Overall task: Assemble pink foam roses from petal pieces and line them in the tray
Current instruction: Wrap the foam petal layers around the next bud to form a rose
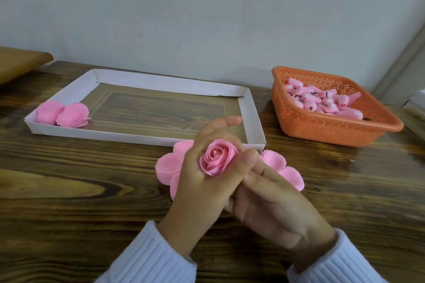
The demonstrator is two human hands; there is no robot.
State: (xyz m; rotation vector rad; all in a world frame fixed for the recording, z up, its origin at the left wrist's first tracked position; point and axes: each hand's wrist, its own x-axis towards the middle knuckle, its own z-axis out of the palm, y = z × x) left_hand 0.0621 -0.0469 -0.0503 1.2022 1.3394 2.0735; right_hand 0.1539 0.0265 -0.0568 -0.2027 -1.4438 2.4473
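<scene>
left hand [202, 181] curls round one pink rose [218, 159] above the table [69, 179], right hand [276, 209] pinching its side with the thumb. petal pieces [167, 165] lie beneath. farther off, two roses [62, 114] sit in the left corner of the tray [161, 82].

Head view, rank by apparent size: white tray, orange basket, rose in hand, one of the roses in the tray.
1. white tray
2. orange basket
3. held rose and tray rose: they look about alike. The held one is nearer the camera, so I can't rank them.
</scene>
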